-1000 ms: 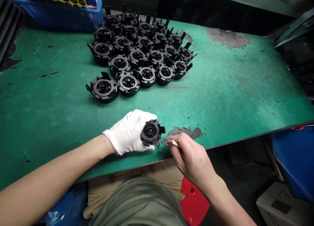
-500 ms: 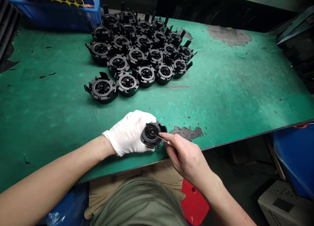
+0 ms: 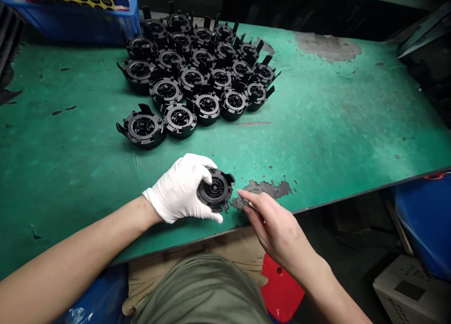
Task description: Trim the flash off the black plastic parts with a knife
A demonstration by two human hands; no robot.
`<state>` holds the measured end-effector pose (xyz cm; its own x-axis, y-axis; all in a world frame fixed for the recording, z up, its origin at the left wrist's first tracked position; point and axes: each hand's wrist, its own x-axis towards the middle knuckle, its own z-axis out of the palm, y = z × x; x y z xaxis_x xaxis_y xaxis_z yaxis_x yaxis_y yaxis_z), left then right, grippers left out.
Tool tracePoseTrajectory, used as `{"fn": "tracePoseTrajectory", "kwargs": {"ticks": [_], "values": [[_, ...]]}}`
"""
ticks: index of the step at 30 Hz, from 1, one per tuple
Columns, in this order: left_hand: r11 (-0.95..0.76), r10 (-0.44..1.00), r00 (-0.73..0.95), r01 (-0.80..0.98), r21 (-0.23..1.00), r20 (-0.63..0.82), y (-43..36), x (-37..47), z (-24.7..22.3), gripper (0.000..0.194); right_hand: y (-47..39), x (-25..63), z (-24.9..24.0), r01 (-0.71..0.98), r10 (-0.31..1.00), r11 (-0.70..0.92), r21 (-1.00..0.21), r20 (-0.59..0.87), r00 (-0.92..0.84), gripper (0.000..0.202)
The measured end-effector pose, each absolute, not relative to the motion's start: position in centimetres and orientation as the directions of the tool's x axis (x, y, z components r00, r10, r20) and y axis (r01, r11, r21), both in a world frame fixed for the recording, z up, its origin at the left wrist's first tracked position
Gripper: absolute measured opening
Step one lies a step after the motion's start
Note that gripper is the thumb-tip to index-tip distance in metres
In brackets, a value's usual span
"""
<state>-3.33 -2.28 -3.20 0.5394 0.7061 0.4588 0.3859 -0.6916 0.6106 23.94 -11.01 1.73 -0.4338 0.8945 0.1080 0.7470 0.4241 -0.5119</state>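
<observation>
My left hand (image 3: pixel 185 188), in a white glove, grips a round black plastic part (image 3: pixel 215 189) above the front of the green table. Its thumb and fingers curve around the rim, and the ribbed face with a central hub points up. To the right of that part, and apart from it, is my bare right hand (image 3: pixel 274 219). Its fingers are pinched around a small thin metal tool (image 3: pixel 252 205), mostly hidden by the fingers. Farther back stand several similar round black parts (image 3: pixel 179 119) in close rows, with upright tabs.
A blue bin (image 3: pixel 84 26) with printed sheets stands at the back left. The green table (image 3: pixel 334 127) has worn grey patches, and its front edge runs just below my hands. Below it are a red stool (image 3: pixel 282 291) and a pale perforated box (image 3: pixel 408 286).
My right hand has drawn back to the right, away from the black part. My left hand has shifted slightly left, its fingers now more spread around the part's rim.
</observation>
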Motion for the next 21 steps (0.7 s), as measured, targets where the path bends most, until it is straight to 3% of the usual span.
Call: {"fn": "tracePoseTrajectory", "kwargs": {"ticks": [5,9,11,15,18,21], "values": [[-0.667,0.701,0.574,0.319,0.673,0.423,-2.1,-2.9,-2.3,0.068,-10.7,23.7,2.0,0.753,0.881,0.437,-0.492,0.067,-0.467,0.047],[-0.563,0.723,0.653,0.367,0.74,0.226,-1.4,-2.5,-1.2,0.052,-11.1,23.2,2.4,0.74,0.889,0.4,-0.541,0.034,-0.456,0.044],[-0.554,0.732,0.654,0.413,0.723,0.188,-1.3,-2.5,-1.0,0.064,-11.4,23.1,2.5,0.753,0.874,0.427,-0.501,0.016,-0.485,0.039],[-0.602,0.754,0.603,0.476,0.641,0.261,-1.6,-2.9,-1.5,0.106,-11.5,23.2,2.6,0.78,0.862,0.474,-0.407,0.037,-0.505,0.039],[-0.593,0.761,0.598,0.486,0.641,0.25,-1.9,-3.3,-2.0,0.109,-10.6,24.0,2.8,0.781,0.851,0.504,-0.369,0.056,-0.522,0.042],[-0.582,0.737,0.631,0.41,0.702,0.242,-1.9,-3.5,-2.2,0.103,-8.6,25.4,2.8,0.761,0.786,0.607,-0.231,0.035,-0.617,0.041]]}}
